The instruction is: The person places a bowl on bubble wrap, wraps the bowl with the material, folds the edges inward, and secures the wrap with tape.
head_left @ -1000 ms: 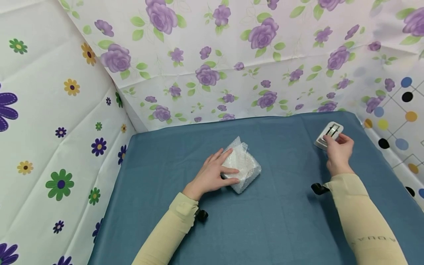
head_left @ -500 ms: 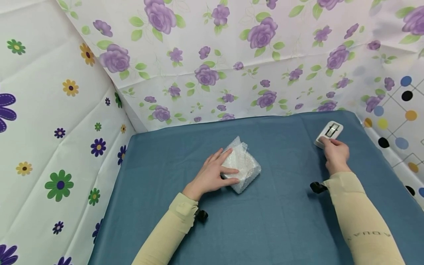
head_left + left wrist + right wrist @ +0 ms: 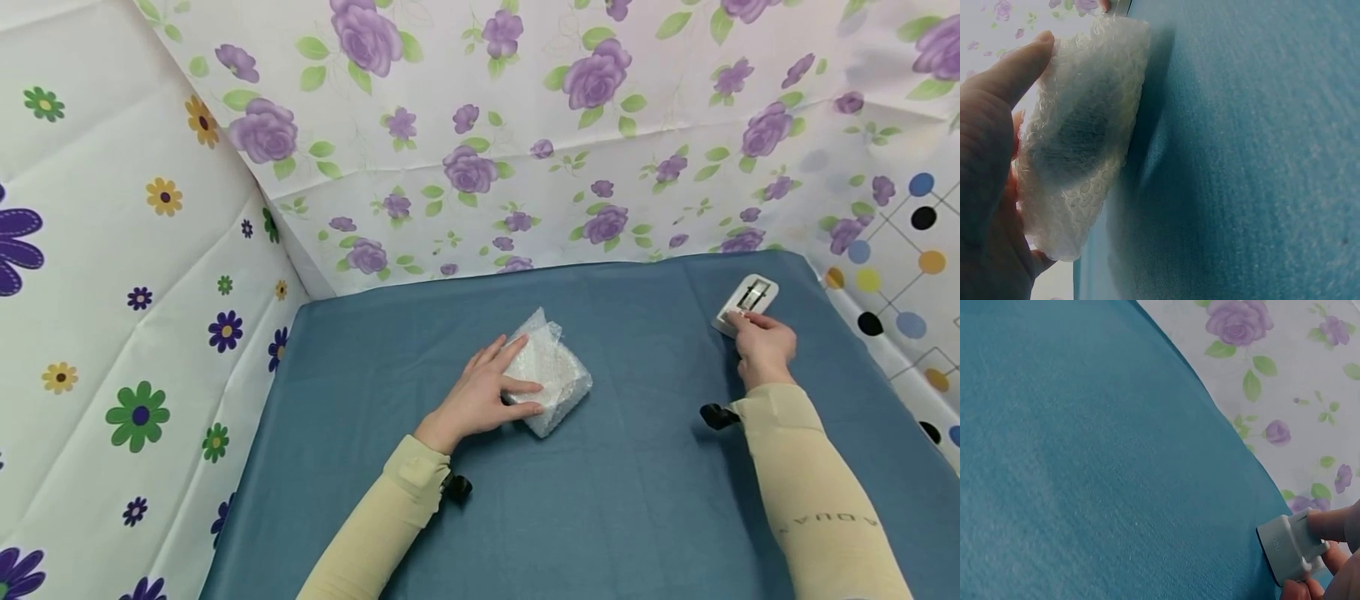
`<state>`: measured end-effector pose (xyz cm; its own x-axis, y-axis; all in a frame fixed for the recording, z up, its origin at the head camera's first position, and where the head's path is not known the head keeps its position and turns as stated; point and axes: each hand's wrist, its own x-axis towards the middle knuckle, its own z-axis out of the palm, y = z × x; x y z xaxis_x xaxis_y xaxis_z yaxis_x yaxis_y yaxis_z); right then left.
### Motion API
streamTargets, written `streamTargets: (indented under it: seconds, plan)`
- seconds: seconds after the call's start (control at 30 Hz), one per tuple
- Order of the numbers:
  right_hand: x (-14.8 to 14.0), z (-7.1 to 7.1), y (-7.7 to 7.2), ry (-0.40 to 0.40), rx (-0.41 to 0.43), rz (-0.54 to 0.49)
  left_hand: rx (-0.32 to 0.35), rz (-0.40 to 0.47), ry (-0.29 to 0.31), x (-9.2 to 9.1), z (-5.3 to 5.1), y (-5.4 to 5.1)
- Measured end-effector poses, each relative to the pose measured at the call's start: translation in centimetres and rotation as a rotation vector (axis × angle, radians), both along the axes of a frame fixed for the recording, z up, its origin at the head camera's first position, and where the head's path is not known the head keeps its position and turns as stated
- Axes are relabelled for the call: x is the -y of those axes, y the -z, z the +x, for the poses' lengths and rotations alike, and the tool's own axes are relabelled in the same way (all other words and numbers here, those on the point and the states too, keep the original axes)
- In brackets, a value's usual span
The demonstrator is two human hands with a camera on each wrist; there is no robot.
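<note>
A flat packet wrapped in bubble wrap (image 3: 555, 377) lies near the middle of the blue cloth. My left hand (image 3: 482, 392) rests on its top and left side, the fingers spread and fairly straight. In the left wrist view a dark patch shows through the bubble wrap (image 3: 1085, 125). At the far right sits a small white tape dispenser (image 3: 752, 295) with a dark slot in its top. My right hand (image 3: 767, 346) holds its near end between thumb and fingers. The right wrist view catches the side of the dispenser (image 3: 1282, 550); whether tape is pinched there, I cannot tell.
Blue cloth (image 3: 615, 500) covers the table. A white sheet with purple roses (image 3: 468, 170) hangs at the back. A flower-print sheet (image 3: 135, 350) closes off the left, and a dotted sheet (image 3: 900, 292) the right.
My right hand has shifted from the right side of the dispenser toward its near end. My left hand and the wrapped packet stay in place.
</note>
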<state>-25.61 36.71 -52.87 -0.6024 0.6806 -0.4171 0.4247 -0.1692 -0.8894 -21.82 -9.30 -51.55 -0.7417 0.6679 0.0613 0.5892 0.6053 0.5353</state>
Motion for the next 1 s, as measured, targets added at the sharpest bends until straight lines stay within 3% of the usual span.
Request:
streamTargets:
  seconds: [0.23,0.57,0.77,0.87,1.0]
  plan:
    - [0.5,-0.3,-0.2,0.031,-0.010,-0.006,0.006,0.006,-0.002,0.0,0.0,0.1]
    - [0.9,-0.2,-0.7,0.013,0.033,0.105,0.015,-0.002,-0.009,-0.1,0.0,0.1]
    - [0.8,-0.5,-0.7,0.025,0.058,0.120,0.020,0.006,-0.005,-0.2,0.1,0.1]
    - [1.0,-0.6,-0.9,0.066,0.022,0.100,0.032,0.009,-0.012,-0.2,0.1,0.1]
    - [2.1,-0.7,-1.3,0.154,-0.084,-0.005,0.045,0.017,-0.015,-0.2,0.1,0.1]
